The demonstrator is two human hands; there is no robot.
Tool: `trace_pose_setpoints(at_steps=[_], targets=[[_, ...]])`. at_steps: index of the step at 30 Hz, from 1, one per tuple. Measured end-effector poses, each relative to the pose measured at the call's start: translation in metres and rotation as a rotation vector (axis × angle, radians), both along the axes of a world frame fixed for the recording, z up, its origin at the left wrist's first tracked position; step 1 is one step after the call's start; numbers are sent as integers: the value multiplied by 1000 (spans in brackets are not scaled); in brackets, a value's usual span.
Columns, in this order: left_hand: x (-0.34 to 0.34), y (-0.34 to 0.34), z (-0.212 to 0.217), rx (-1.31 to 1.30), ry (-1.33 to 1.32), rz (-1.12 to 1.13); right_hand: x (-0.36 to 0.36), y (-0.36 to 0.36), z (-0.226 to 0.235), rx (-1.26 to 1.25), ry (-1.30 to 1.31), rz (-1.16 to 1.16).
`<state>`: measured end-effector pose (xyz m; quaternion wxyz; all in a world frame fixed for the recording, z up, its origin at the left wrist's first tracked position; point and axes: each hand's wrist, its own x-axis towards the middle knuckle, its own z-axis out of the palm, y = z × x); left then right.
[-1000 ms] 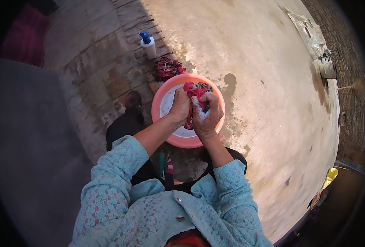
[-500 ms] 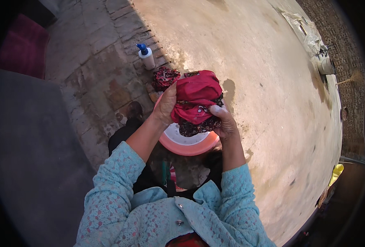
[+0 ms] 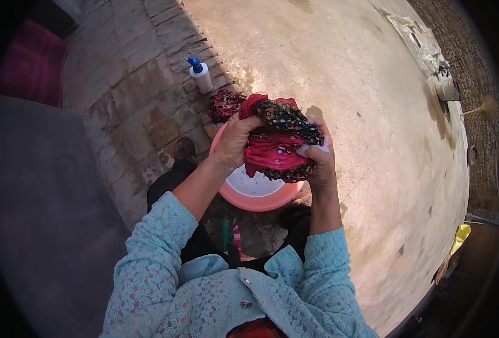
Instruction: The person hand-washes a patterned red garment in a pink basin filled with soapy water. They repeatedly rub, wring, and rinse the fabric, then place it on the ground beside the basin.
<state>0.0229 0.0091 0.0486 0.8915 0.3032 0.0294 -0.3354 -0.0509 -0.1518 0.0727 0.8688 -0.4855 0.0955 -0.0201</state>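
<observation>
A bunched red cloth (image 3: 277, 153) with a black patterned border hangs between my hands, with white suds on it. My left hand (image 3: 234, 142) is closed on its left side, thumb on top. On the right side my right hand (image 3: 320, 158) grips it, with foam around the thumb. Directly below is a pinkish-orange basin (image 3: 248, 201) holding whitish, sudsy water, partly hidden by the cloth. Just beyond the basin's far left rim lies a second crumpled red and black patterned cloth (image 3: 226, 105), touched by neither hand.
A white pump bottle (image 3: 202, 79) with a blue top stands on the brick paving (image 3: 142, 107) at far left. Sunlit concrete (image 3: 373, 141) spreads to the right. A bucket (image 3: 446, 89) and a pale plastic sheet (image 3: 413, 42) are by the brick wall.
The cloth has been turned and spread, so more of the black patterned part now shows on top. My right hand has moved slightly right and up.
</observation>
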Motion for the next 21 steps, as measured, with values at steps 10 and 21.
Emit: trace_pose_setpoints(at_steps=[10,21], targets=[[-4,-1,-1,-114,131,-39,-2,16,3,-79,-84,-295],[-43,-24,-5,125,144,80,10,25,-36,-1004,-76,-577]])
